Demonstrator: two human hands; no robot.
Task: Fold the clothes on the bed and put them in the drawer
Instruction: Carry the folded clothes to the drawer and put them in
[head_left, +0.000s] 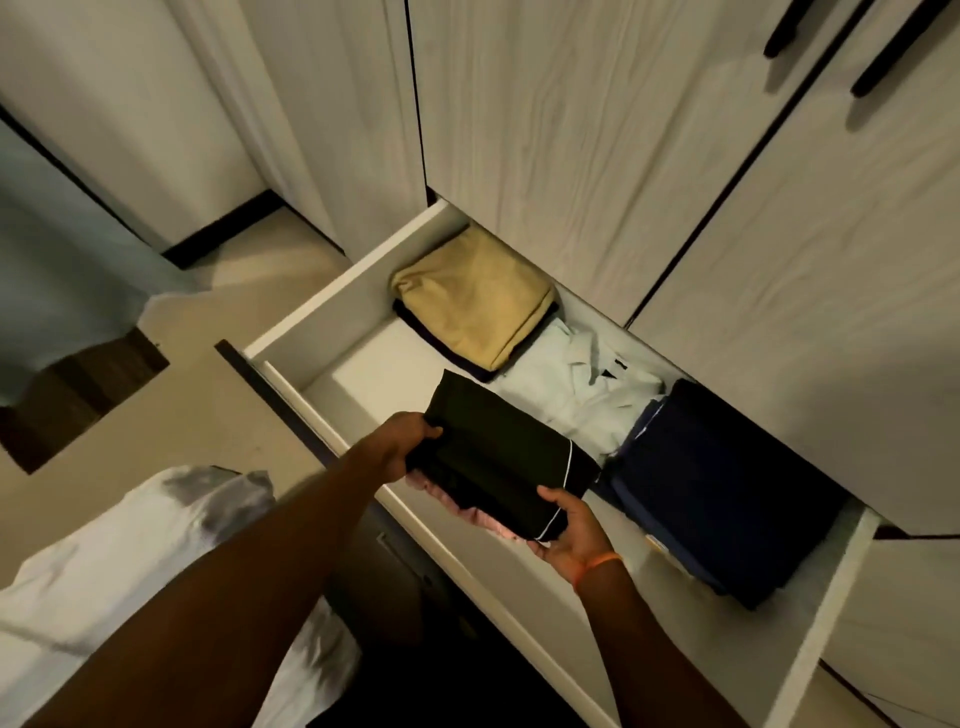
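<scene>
Pale wood-grain wardrobe doors (597, 130) with long black handles filled the background, and below them a white pull-out drawer (322, 317) stood open. Inside it lay a folded tan garment (475, 296) on a dark one at the back left, a folded white collared shirt (576, 384) in the middle, and a stack of folded navy clothes (722, 483) on the right. The person's left hand (410, 441) gripped the left edge of a folded black garment with thin white piping (498, 457), fingers curled over it, while the right hand (571, 530), an orange band at its wrist, held the near corner with the thumb on top. Something pink showed just beneath the black piece. The bundle hovered above the drawer's front left space, beside the white shirt. A white pillow with grey patches (156, 561) lay at lower left. The placing step appeared to be in hand; next, the bundle probably needed lowering flat into the vacant front corner and releasing without disturbing its folds.
</scene>
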